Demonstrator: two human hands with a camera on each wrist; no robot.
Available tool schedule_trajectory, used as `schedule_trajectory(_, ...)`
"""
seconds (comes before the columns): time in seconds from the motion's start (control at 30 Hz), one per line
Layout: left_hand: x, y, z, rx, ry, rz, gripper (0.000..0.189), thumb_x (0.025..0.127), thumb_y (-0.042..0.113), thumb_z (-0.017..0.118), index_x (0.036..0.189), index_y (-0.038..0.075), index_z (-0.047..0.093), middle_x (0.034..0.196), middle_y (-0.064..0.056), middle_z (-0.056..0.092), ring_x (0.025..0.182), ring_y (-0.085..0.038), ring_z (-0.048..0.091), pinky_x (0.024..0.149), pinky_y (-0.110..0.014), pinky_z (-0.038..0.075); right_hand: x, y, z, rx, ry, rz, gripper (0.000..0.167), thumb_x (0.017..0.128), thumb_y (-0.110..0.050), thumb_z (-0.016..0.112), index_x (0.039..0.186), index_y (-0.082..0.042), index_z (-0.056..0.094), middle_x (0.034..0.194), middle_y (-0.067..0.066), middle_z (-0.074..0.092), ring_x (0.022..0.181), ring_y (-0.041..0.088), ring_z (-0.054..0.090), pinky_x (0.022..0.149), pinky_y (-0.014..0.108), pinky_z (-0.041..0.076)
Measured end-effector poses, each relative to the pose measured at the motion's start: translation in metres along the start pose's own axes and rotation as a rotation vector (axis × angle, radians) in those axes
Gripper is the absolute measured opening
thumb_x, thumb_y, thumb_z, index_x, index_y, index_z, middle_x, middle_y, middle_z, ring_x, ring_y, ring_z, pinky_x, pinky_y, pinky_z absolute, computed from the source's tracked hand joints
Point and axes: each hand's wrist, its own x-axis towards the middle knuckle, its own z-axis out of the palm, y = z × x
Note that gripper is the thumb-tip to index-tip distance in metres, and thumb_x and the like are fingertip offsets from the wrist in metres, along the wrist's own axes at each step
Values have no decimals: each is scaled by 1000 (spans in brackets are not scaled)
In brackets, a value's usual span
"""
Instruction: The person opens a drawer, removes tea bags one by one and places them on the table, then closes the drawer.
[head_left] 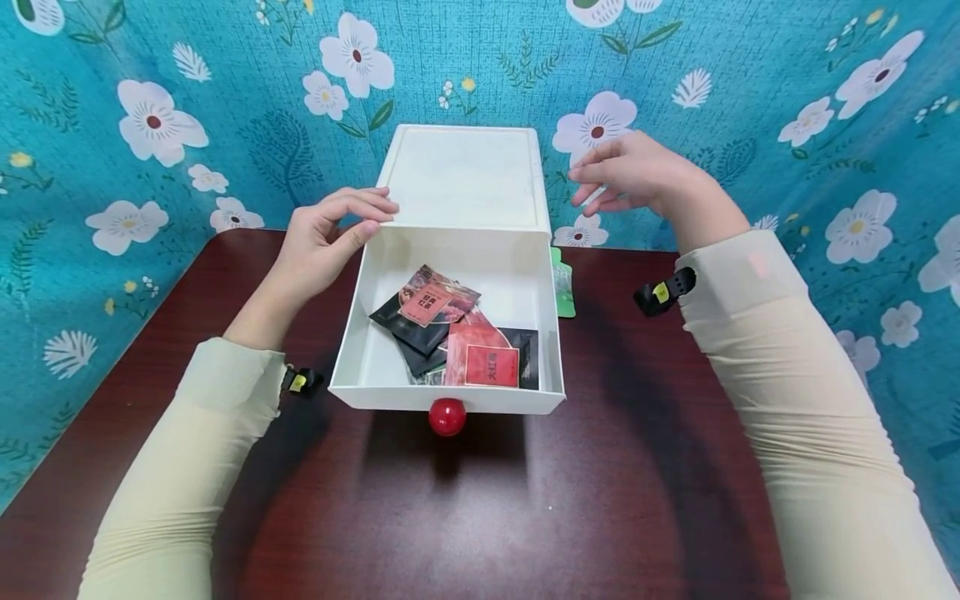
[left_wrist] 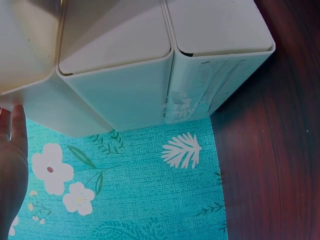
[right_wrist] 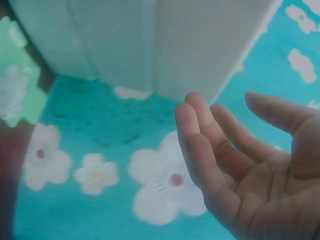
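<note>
My left hand [head_left: 326, 237] touches the top left edge of a white drawer cabinet [head_left: 465, 179]; its straight fingers also show at the left border of the left wrist view. The top drawer [head_left: 360, 358] is pulled out, with a red ball knob [head_left: 447, 417] on its front. Inside lie several sachets: a black one with a red label [head_left: 426, 304] overlaps others, and a red one [head_left: 487, 358] lies at the front right. To the right of the cabinet, my right hand [head_left: 633, 175] is in the air, fingers loosely spread and holding nothing.
A green packet [head_left: 563, 283] sticks out beside the cabinet's right side. The cabinet stands on a dark red-brown table [head_left: 450, 517], against a blue flowered cloth [head_left: 262, 83]. Clear tape [left_wrist: 195, 90] covers part of the cabinet's lower side. Each wrist wears a black strap.
</note>
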Motion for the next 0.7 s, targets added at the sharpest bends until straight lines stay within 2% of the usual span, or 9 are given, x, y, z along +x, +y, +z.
schedule_trajectory(0.27, 0, 0, 0, 23, -2, 1, 18, 97, 9, 63, 106, -4, 72, 115, 10, 71, 131, -13, 56, 99, -19, 52, -26, -36, 8, -62, 51, -175, 47, 99, -38, 58, 134, -6, 56, 89, -8, 71, 81, 11, 71, 71, 17, 57)
schedule_trajectory(0.4, 1, 0, 0, 29, 4, 0, 18, 97, 9, 62, 105, -4, 72, 114, 10, 71, 131, -13, 56, 99, -19, 52, -41, -56, 17, -106, 51, -238, 46, 99, -38, 60, 133, -8, 57, 94, -4, 71, 85, 13, 71, 73, 20, 58)
schedule_trajectory(0.6, 0, 0, 0, 3, 4, 8, 18, 98, 9, 62, 105, -5, 71, 114, 9, 71, 131, -14, 55, 99, -20, 52, -59, -80, 34, -209, 3, -290, 42, 99, -37, 60, 131, -10, 60, 104, 7, 70, 93, 17, 71, 85, 29, 59)
schedule_trajectory(0.7, -1, -1, 0, 8, 5, 11, 18, 98, 9, 62, 105, -5, 71, 114, 9, 71, 131, -14, 55, 100, -21, 51, -64, -88, 43, -252, -57, -316, 39, 100, -34, 59, 130, -10, 61, 108, 11, 69, 96, 20, 70, 91, 35, 58)
